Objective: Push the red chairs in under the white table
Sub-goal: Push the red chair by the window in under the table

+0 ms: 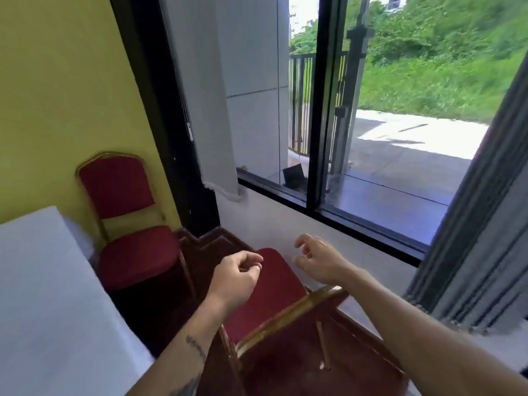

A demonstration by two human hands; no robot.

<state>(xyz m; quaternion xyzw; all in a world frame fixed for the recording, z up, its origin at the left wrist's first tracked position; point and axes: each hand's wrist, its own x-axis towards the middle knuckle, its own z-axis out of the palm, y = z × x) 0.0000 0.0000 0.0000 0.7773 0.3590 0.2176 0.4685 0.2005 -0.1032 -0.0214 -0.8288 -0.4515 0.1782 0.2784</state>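
A red padded chair [274,292] with a gold frame stands right below me, its gold top rail running across under my forearms. My left hand [235,277] hovers above its seat with the fingers curled in, holding nothing. My right hand [320,260] hangs above the chair's far right side, fingers loosely apart and empty. A second red chair [128,224] stands against the yellow wall, beside the corner of the white table [45,295] at the left. Neither chair's seat is under the table.
A large black-framed window [317,138] with a low white sill wall lies ahead. Grey curtains [480,238] hang at the right. A black pillar [171,124] fills the corner. Dark red carpet lies between the chairs.
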